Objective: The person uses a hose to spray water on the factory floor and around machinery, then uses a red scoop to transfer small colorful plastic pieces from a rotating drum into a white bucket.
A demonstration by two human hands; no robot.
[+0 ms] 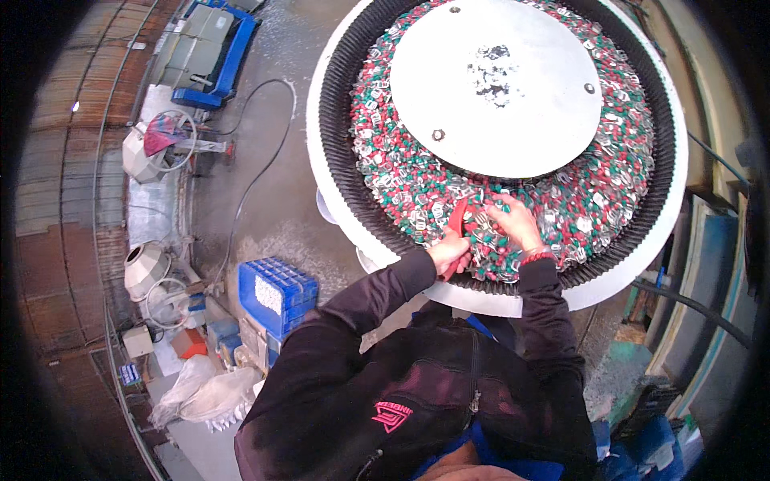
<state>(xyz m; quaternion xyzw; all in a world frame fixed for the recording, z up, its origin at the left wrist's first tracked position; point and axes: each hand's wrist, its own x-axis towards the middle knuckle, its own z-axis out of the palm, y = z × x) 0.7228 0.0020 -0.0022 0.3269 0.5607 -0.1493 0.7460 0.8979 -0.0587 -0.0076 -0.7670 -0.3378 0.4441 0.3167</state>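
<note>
In front of me is a round tub with a white rim point(589, 298) and a black ribbed inner wall point(335, 120). Red and green pellets point(390, 188) fill it, mixed with many small silvery metal pieces point(416, 219). At its near side, my left hand point(451, 252) is closed around a red plastic piece point(458, 216), which stands up from the pellets; its lower part is hidden. My right hand point(517, 222) is just right of it, over the pellets, with thumb and fingers apart. Some metal pieces lie between the two hands.
A white round cover point(433, 88) sits over the tub's middle. On the floor to the left stands a blue crate point(298, 293) with white pieces. A black cable point(233, 228) winds across the wet floor. Barrel-shaped machines point(147, 268) line the left wall; a dark hose point(694, 305) runs at right.
</note>
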